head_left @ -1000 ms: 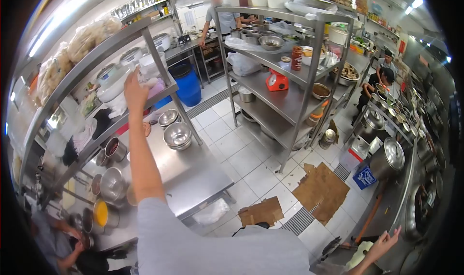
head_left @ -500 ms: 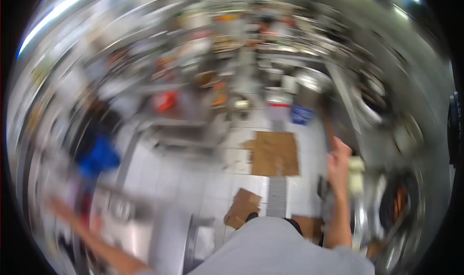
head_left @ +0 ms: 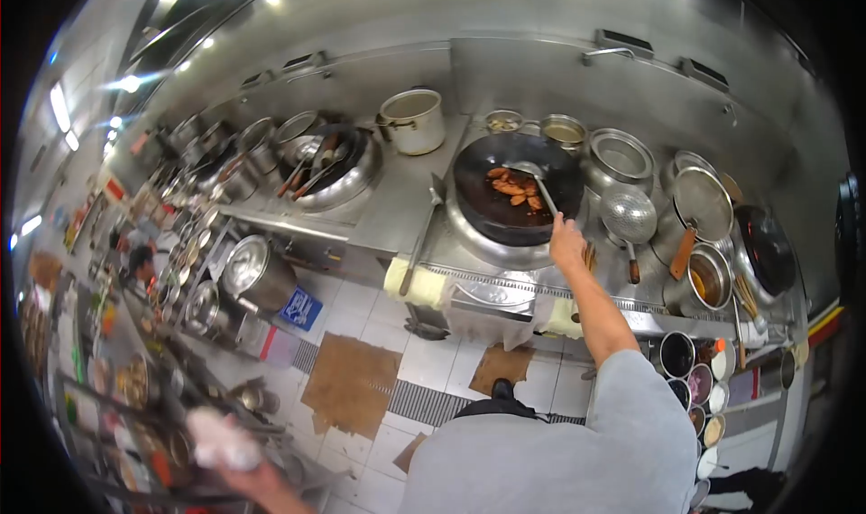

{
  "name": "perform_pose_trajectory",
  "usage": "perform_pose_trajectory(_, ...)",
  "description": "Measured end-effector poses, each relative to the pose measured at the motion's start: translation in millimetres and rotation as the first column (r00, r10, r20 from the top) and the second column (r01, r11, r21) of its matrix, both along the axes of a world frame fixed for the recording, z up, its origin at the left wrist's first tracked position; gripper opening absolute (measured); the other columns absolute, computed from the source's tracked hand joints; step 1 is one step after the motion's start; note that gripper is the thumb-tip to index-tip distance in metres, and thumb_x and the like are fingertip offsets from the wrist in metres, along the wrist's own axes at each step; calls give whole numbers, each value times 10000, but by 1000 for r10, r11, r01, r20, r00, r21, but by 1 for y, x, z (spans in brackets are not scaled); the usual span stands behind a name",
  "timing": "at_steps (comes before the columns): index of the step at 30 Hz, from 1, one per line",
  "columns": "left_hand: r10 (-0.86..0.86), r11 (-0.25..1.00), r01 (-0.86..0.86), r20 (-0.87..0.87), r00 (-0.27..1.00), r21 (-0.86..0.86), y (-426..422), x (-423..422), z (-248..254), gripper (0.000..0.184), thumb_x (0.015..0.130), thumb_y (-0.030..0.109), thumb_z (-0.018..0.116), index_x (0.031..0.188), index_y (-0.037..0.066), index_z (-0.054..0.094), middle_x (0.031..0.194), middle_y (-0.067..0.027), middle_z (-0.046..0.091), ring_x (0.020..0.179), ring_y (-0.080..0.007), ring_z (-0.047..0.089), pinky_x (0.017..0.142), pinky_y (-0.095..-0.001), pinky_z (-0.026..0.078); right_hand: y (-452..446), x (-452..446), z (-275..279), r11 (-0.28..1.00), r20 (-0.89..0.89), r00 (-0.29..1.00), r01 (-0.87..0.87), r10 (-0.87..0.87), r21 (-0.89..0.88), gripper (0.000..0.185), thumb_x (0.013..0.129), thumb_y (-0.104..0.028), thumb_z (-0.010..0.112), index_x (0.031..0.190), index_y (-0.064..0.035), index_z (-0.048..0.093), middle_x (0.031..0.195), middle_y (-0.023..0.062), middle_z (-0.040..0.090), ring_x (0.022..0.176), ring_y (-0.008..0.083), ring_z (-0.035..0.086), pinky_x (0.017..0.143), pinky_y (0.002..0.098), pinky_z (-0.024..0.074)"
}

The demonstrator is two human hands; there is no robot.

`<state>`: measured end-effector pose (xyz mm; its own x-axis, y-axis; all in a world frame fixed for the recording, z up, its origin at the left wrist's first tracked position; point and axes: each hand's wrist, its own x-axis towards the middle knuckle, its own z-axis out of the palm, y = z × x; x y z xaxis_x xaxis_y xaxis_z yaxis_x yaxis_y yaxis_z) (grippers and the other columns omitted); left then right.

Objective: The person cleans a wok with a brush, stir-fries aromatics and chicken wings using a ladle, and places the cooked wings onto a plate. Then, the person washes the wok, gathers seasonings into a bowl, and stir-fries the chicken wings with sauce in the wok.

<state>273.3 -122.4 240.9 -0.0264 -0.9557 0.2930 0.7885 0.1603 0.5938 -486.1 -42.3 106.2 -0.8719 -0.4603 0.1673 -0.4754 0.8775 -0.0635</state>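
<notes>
My right hand is closed round the handle of a metal ladle, whose head rests in a black wok on the stove. Reddish-brown pieces of food lie in the wok beside the ladle head. At the lower left my left hand, smeared by motion, is closed on a white cloth-like bundle. The bundle is too blurred to make out its exact kind. That hand is held out near the shelving, away from the stove.
A perforated skimmer and a mesh strainer lie right of the wok. Another wok with utensils and a white pot stand to the left. Seasoning containers line my right side. Flattened cardboard covers part of the tiled floor.
My view has swung round from the aisle to the stove. My right hand, extended over the aisle before, now grips the ladle in the wok. A white bundle now shows in my left hand.
</notes>
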Motion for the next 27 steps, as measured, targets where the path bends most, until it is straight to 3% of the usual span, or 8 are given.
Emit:
perform_pose_trajectory(2, 16, 957, -55, 138, 990, 284, -39, -117, -11, 603, 959, 284, 553, 1454, 49, 301, 1299, -204, 532, 1037, -306, 630, 695, -376, 605, 29, -45, -31, 999, 232, 973, 9, 4, -52, 601, 888, -128, 515, 1458, -144, 326, 1272, 235, 558, 1076, 439, 606, 830, 512, 520)
perform_pose_trajectory(5, -435, 862, 345, 195, 879, 371, -85, -254, -61, 589, 893, 265, 592, 1409, 101, 361, 1197, -155, 591, 924, -287, 668, 530, -343, 575, 41, -63, -2, 990, 333, 937, -67, 105, -124, 552, 895, -107, 485, 1432, -132, 358, 1123, 244, 640, 1041, 413, 629, 869, 480, 511)
perform_pose_trajectory(9, -784, 563, 573, 166, 598, 595, -126, -413, -132, 520, 876, 228, 593, 1355, 113, 428, 1159, -124, 619, 944, -308, 667, 572, -373, 554, 24, -81, 9, 963, 303, 932, -129, 199, -237, 501, 896, -157, 520, 1387, -167, 424, 1088, 261, 647, 1003, 438, 631, 893, 512, 491)
perform_pose_trajectory(16, -919, 366, 553, 197, 342, 748, -144, -581, -181, 535, 997, 564, 364, 1269, 119, 481, 1144, -97, 602, 1007, -281, 597, 821, -510, 518, 123, -38, 81, 962, 255, 930, -238, 266, -136, 537, 861, -158, 583, 1384, -214, 480, 1016, 230, 671, 929, 405, 651, 834, 479, 509)
perform_pose_trajectory(20, -936, 307, 526, 152, 318, 793, -159, -645, -191, 533, 1000, 577, 334, 1247, 130, 487, 1139, -98, 596, 989, -291, 595, 857, -536, 502, 158, -44, 66, 914, 400, 851, -202, 341, -351, 552, 848, -190, 597, 1388, -221, 484, 1088, 195, 669, 938, 396, 647, 846, 461, 506)
perform_pose_trajectory(22, -960, 246, 542, 122, 253, 804, -163, -668, -199, 482, 983, 563, 410, 1208, 148, 508, 1077, -84, 618, 966, -287, 595, 836, -543, 498, 149, -48, 23, 868, 299, 876, -224, 379, -443, 562, 844, -214, 616, 1390, -236, 484, 1098, 203, 661, 954, 401, 640, 859, 470, 499)
perform_pose_trajectory(24, -968, 209, 523, 98, 232, 826, -159, -682, -201, 454, 975, 552, 444, 1188, 158, 517, 1049, -77, 626, 944, -281, 598, 817, -542, 499, 110, -23, 16, 969, 437, 895, 22, 92, -248, 574, 857, -223, 616, 1410, -246, 460, 1086, 228, 653, 943, 407, 642, 827, 479, 509)
perform_pose_trajectory(27, -954, 178, 508, 20, 300, 843, -175, -717, -234, 170, 929, 293, 567, 961, 128, 543, 808, -68, 597, 720, -280, 597, 578, -486, 494, 88, 18, 9, 928, 284, 954, 17, 96, -373, 608, 881, -195, 608, 1451, -231, 397, 1052, 264, 649, 885, 417, 658, 769, 481, 527)
